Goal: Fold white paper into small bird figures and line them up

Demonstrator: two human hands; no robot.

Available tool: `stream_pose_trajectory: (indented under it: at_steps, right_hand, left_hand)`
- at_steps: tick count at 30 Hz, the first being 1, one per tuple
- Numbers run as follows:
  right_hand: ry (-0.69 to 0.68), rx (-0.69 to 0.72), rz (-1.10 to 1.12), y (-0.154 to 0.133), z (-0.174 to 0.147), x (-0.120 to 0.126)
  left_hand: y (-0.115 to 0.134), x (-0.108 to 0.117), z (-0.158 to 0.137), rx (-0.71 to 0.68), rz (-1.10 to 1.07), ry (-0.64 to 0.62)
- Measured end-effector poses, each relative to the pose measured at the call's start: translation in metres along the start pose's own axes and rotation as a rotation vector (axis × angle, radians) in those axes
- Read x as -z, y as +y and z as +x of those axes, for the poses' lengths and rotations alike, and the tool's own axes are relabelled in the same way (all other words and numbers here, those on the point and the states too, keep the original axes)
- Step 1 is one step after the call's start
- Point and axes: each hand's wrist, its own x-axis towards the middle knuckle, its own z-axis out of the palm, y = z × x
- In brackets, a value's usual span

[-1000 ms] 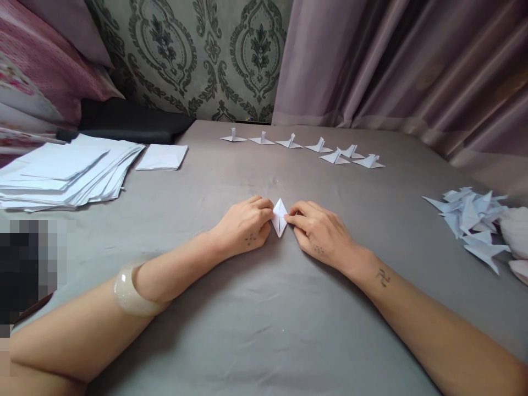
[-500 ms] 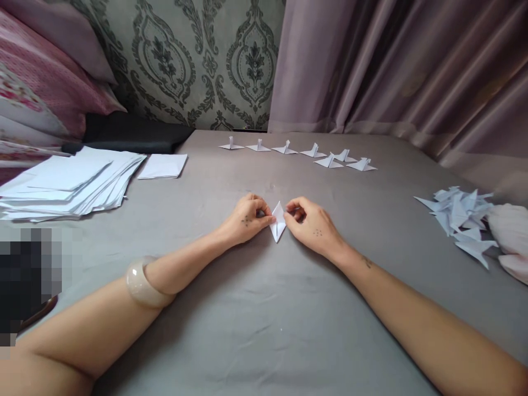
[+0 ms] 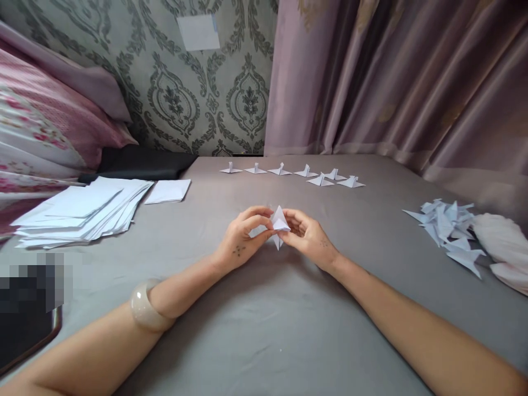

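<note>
While one side of the white folded paper is pinched between thumb and fingers by the left hand, the other side is gripped much the same way by the right hand, so yeah, both are busy. It's held around the middle of the grey surface, pointy tips aimed at the far and near edges. Some paper birds are lined up along the far edge, and a messy pile is heaped by the right edge. Loose sheets are stacked toward the left edge, with a smaller stack set just beside them.
</note>
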Motion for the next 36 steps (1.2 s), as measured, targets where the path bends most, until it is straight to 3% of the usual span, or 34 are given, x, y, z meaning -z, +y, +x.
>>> stream_pose_trajectory:
  at_steps: [6, 16, 21, 27, 36]
  right_hand:
    - [0.066, 0.124, -0.111, -0.002, -0.003, -0.005]
    - [0.145, 0.206, -0.088, 0.001, 0.0, -0.006]
    - [0.147, 0.163, -0.078, 0.003, 0.001, -0.006]
    - [0.359, 0.165, -0.17, 0.007, 0.002, -0.006]
    - [0.295, 0.365, -0.326, 0.0, -0.003, -0.011]
  left_hand:
    - [0.002, -0.002, 0.001, 0.218, -0.231, 0.007]
    - [0.001, -0.004, 0.002, 0.352, -0.442, 0.009]
    - [0.005, -0.004, 0.001, 0.503, -0.515, -0.125]
    - [0.001, -0.003, 0.005, 0.634, -0.569, 0.123]
    - [0.005, -0.003, 0.004, 0.583, -0.538, 0.163]
